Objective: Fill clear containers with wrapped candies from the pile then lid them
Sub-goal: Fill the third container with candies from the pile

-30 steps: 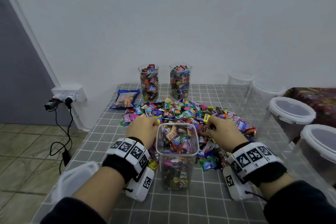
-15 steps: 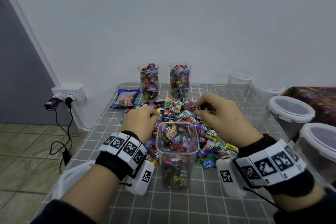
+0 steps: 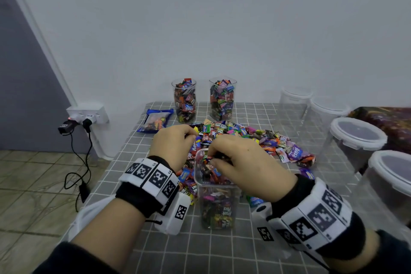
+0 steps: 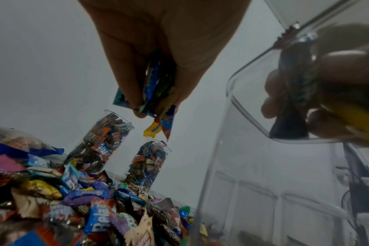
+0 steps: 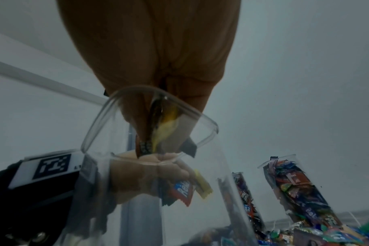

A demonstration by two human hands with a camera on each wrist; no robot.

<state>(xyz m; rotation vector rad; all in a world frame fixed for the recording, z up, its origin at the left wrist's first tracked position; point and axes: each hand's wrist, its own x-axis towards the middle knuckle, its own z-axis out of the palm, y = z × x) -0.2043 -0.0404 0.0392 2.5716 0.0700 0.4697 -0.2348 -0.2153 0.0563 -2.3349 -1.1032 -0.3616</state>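
Left hand (image 3: 172, 145): knuckles up at about 10 o'clock from the right hand, fingers curled down and pinching a small bunch of wrappers.
Left fingertips (image 4: 137, 106): pressed together round the wrappers.
Left wrist: black cuff with a band of black-and-white markers, forearm running in from 7 o'clock.
Right hand (image 3: 244, 162): palm down, fingers bunched and pinching wrappers.
Right fingertips (image 5: 137, 131): point downward, closed together.
Right wrist: the same cuff and marker band, forearm entering from 5 o'clock.

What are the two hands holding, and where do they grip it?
Each hand pinches small wrapped candies at its fingertips: the left hand above the pile, the right hand over the clear plastic container.
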